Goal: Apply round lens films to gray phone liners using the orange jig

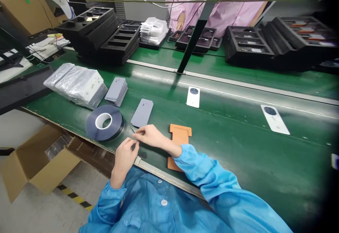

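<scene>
My left hand (125,158) and my right hand (150,136) meet near the front edge of the green bench, fingertips pinched close together. Whatever lies between them is too small or clear to make out. Just left of them lies a large roll of dark, see-through tape (91,123) with a white core. A thin dark line runs from the roll's side toward my right fingertips. Beyond my right hand is a flat grey phone-shaped sheet (142,113). Under my right wrist, partly covered, rests an orange plate (180,133) with a cut-out shape.
A stack of grey sheets (116,90) and plastic-wrapped white packs (76,83) stand at left. White phone-back panels (193,100) with dark round camera areas lie rightward. Across are black trays (119,42), a dark post (190,47) and a person in pink (225,14). Below-left sits an open carton (34,155).
</scene>
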`<state>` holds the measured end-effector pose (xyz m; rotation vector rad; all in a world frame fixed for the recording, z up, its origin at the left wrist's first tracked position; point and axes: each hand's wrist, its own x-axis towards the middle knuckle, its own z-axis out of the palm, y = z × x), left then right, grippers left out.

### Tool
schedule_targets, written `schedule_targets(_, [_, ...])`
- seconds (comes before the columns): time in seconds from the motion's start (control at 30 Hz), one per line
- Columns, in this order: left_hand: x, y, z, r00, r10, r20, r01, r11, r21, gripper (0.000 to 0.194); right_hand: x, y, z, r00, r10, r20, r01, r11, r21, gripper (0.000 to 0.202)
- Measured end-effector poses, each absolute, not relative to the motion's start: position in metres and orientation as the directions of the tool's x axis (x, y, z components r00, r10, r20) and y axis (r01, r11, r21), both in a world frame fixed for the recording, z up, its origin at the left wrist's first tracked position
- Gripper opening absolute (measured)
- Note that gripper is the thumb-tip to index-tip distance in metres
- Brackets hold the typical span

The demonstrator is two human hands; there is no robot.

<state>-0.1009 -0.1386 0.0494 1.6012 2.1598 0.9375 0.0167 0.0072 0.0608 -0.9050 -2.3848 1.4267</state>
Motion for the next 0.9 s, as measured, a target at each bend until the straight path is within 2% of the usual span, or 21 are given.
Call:
schedule_targets(0.07, [-0.106,-0.14,0.05,-0.341,0.934,0.109,0.699,0.175,0.694,0.022,0.006,-0.001,0.055,-0.804,0.582,-0.121,0.393,0.368,-0.843,0.017])
schedule_targets(0.17, [-0.126,-0.144,0.046,-0.473,0.875,0.099,0.587,0.229,0.777,0.025,0.002,-0.001,0.045,-0.793,0.602,-0.093,0.387,0.38,-0.84,0.022])
schedule_targets(0.27, [-0.15,-0.148,0.037,-0.658,0.748,0.091,0.478,0.321,0.817,0.033,0.005,0.002,0.036,-0.769,0.629,-0.11,0.376,0.307,-0.874,0.027])
schedule_targets(0.33, [-0.16,-0.15,0.031,-0.714,0.693,0.103,0.465,0.359,0.809,0.033,0.006,0.002,0.03,-0.764,0.631,-0.134,0.35,0.23,-0.908,0.027])
schedule_targets(0.4, [-0.162,-0.149,0.028,-0.71,0.683,0.168,0.52,0.348,0.78,0.033,0.006,0.001,0.025,-0.769,0.619,-0.157,0.314,0.153,-0.937,0.026])
schedule_targets(0.5, [-0.154,-0.14,0.029,-0.601,0.749,0.279,0.619,0.215,0.755,0.033,0.003,-0.002,0.019,-0.792,0.587,-0.171,0.253,0.059,-0.966,0.027])
schedule_targets(0.57, [-0.146,-0.131,0.03,-0.527,0.795,0.302,0.628,0.125,0.768,0.031,0.002,-0.004,0.017,-0.804,0.571,-0.166,0.213,0.015,-0.977,0.029])
schedule_targets(0.67, [-0.14,-0.12,0.029,-0.504,0.808,0.305,0.613,0.086,0.785,0.023,0.001,-0.004,0.015,-0.812,0.567,-0.138,0.167,-0.002,-0.986,0.03])
schedule_targets(0.8, [-0.144,-0.117,0.027,-0.605,0.745,0.281,0.565,0.153,0.811,0.022,0.004,-0.002,0.015,-0.799,0.588,-0.124,0.17,0.022,-0.985,0.031])
schedule_targets(0.9, [-0.148,-0.12,0.032,-0.76,0.612,0.217,0.423,0.212,0.881,0.025,0.005,-0.001,0.016,-0.783,0.606,-0.142,0.191,0.017,-0.981,0.031])
